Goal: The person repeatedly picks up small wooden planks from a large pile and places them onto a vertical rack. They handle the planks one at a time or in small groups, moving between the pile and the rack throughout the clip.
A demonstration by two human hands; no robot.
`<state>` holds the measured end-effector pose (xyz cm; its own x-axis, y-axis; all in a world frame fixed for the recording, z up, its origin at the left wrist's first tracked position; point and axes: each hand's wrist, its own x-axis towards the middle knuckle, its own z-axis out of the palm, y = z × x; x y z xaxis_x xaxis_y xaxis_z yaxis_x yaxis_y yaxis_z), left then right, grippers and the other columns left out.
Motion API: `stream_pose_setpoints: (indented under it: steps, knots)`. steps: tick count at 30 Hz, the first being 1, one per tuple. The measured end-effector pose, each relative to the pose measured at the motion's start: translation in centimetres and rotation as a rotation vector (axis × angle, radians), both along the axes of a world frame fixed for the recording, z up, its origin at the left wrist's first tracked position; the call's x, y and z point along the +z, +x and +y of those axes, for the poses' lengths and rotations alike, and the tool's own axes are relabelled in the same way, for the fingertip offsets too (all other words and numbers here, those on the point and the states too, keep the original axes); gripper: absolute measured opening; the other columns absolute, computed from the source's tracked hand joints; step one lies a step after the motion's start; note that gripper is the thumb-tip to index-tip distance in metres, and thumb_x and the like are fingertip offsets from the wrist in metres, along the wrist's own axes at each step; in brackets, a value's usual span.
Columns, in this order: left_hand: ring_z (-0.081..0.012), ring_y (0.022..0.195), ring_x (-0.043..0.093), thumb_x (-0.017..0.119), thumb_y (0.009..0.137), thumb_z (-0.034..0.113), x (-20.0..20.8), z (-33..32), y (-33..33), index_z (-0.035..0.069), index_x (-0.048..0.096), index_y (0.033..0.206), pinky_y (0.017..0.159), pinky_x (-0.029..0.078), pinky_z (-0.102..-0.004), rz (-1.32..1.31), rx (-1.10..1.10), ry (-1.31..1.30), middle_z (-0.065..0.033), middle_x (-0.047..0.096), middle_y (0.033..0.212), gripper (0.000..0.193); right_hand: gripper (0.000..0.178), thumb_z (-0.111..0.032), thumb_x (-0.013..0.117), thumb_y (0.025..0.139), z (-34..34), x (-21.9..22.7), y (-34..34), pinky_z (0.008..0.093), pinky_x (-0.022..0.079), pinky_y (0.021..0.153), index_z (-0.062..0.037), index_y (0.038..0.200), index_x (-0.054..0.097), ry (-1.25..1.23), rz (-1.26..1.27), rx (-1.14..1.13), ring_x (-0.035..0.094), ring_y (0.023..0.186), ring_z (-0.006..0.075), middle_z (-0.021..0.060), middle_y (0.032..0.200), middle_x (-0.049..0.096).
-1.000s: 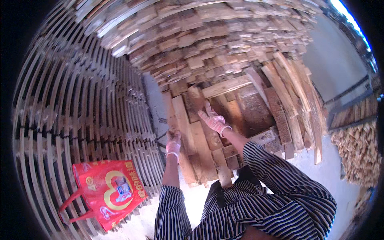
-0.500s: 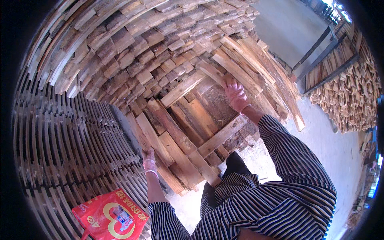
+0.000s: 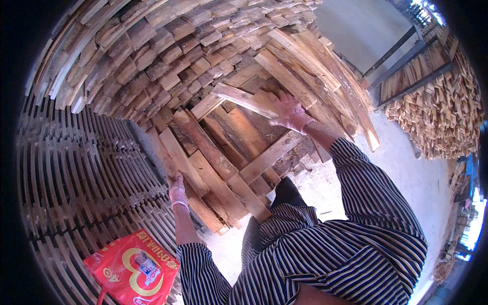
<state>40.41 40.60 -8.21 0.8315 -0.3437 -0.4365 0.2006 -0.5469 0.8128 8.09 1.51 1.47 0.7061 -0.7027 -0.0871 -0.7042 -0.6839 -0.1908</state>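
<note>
My right hand (image 3: 291,113), in a pinkish work glove, grips the near right end of a short wooden plank (image 3: 243,99). The plank slants over the far side of a squarish stack of boards, its pale face turned up. At the stack's left side, my gloved left hand (image 3: 177,190) is closed at the outer edge of a long wooden board (image 3: 182,161); its fingertips are partly hidden. Between my hands lie several brown boards (image 3: 244,129) inside a frame of crossing planks. A crosswise plank (image 3: 269,156) forms the near right side of this frame.
A high wall of stacked wood pieces (image 3: 152,46) rises beyond. Slatted stacks (image 3: 86,173) stand at left, with a red bag (image 3: 134,267) near my left forearm. Long boards (image 3: 305,66) lean at the far right. A metal-framed wood pile (image 3: 432,112) stands on the concrete floor (image 3: 406,178).
My right hand has taken hold of the short plank, which now lies tilted and farther left over the stack. My left hand stays at the stack's left edge. The whole view has shifted slightly.
</note>
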Motion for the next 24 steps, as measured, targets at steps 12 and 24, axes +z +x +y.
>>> stream_pose_setpoints:
  steps: [12, 24]
  knots:
    - [-0.0281, 0.126, 0.056, 0.064, 0.095, 0.042, -5.3, 0.1, 2.1, 0.003, 0.041, 0.15, 0.106, 0.043, -0.033, -0.11, -0.039, 0.002, -0.0136, 0.058, 0.141, 0.072, 0.092, -0.025, 0.079, 0.074, -1.6, 4.5, -2.4, 0.039, 0.054, 0.093, -0.013, 0.154, 0.035, 0.38, -0.079, -0.065, 0.064, 0.115, 0.0303, 0.0239, 0.129, 0.062]
    - [-0.027, 0.134, 0.048, 0.066, 0.094, 0.048, -1.0, -0.1, 0.7, 0.004, 0.036, 0.154, 0.111, 0.037, -0.0364, -0.022, 0.009, -0.113, -0.0114, 0.049, 0.151, 0.08, 0.094, -0.026, 0.078, 0.077, 5.7, -3.0, 1.5, 0.0529, 0.049, 0.097, -0.0265, 0.157, 0.028, -0.226, 0.14, -0.03, 0.054, 0.123, 0.0432, 0.0244, 0.135, 0.052]
